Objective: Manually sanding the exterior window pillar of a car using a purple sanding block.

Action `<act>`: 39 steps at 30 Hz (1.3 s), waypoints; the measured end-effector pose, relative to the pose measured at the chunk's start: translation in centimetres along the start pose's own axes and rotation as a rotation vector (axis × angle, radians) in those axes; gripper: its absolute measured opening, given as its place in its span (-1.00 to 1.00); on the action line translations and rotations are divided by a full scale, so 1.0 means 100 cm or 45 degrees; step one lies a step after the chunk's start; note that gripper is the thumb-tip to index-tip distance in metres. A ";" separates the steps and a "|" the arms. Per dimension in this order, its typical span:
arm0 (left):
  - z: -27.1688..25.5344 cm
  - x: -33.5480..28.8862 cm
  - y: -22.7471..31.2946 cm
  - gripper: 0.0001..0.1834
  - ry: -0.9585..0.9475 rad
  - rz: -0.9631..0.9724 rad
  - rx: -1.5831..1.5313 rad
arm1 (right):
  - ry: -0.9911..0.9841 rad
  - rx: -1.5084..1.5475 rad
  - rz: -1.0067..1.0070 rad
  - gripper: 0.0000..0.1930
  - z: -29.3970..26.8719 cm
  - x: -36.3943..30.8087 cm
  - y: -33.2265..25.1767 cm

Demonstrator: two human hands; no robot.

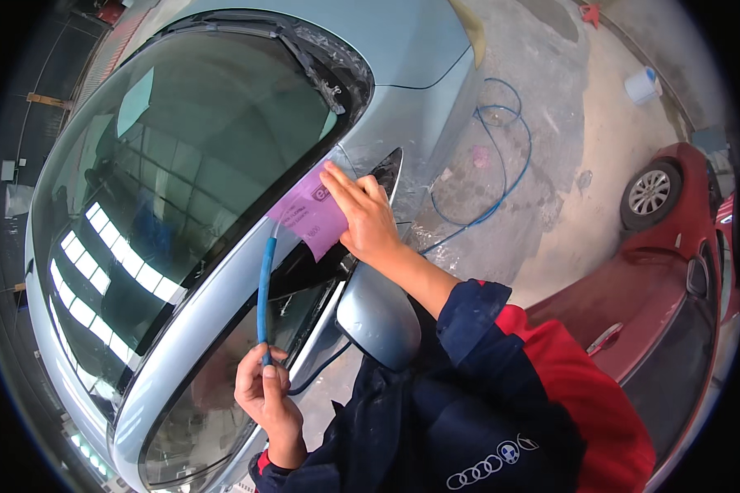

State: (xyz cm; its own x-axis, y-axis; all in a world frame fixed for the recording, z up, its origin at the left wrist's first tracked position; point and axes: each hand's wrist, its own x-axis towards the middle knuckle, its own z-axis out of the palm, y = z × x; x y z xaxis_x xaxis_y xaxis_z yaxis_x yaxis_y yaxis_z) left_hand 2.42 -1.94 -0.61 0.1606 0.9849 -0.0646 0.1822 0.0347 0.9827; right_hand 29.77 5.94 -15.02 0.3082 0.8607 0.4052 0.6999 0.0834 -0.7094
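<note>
My left hand (271, 403) pinches a blue hose (263, 287) between thumb and fingers. The hose rises from it, its tip just below a purple sheet of sandpaper (304, 212). With fingers stretched across that sheet, my right hand (366, 215) holds it down against the front pillar of a light blue car (222, 283), beside the windshield (205, 123). Part of the sheet hangs loose over the pillar's side. Close under my right forearm is the car's side mirror (378, 316). My right thumb is mostly hidden.
The blue hose loops over the wet concrete floor (543, 90) to the right of the car. A dark red car (625, 287) stands at the right. A white and blue container (642, 85) and a small pink piece (481, 156) lie on the floor.
</note>
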 end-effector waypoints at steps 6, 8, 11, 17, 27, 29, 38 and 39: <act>0.030 0.010 0.000 -0.64 0.029 -0.112 0.065 | -0.048 0.010 -0.084 -0.07 0.004 0.003 0.020; 0.037 0.009 0.000 -0.62 0.117 -0.105 0.021 | -0.065 0.010 -0.045 -0.07 0.001 0.011 0.017; 0.036 0.006 -0.001 -0.60 0.170 -0.121 0.018 | -0.131 -0.073 0.018 -0.11 0.003 0.017 0.007; 0.040 -0.002 0.021 -0.48 0.240 -0.030 0.069 | -0.147 -0.066 -0.009 -0.06 0.002 0.024 0.002; 0.055 -0.003 0.016 -0.51 0.219 -0.112 0.063 | -0.126 -0.054 0.046 -0.12 -0.011 0.019 0.006; 0.054 -0.007 0.014 -0.48 0.213 -0.137 0.091 | -0.115 -0.050 0.047 -0.08 -0.006 -0.002 0.004; 0.060 0.003 0.005 -0.49 0.155 -0.184 0.056 | 0.002 -0.003 0.013 -0.12 0.004 0.002 0.033; 0.060 0.004 0.004 -0.49 0.136 -0.182 0.051 | -0.004 -0.015 0.006 -0.14 0.004 0.003 0.033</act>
State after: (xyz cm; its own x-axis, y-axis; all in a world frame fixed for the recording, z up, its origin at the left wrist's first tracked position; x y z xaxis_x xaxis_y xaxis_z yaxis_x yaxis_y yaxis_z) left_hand 8.37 -2.59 -1.27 0.0266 0.9830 -0.1819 0.2342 0.1708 0.9571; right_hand 31.90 6.66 -17.48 0.3097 0.8626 0.4000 0.7057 0.0734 -0.7047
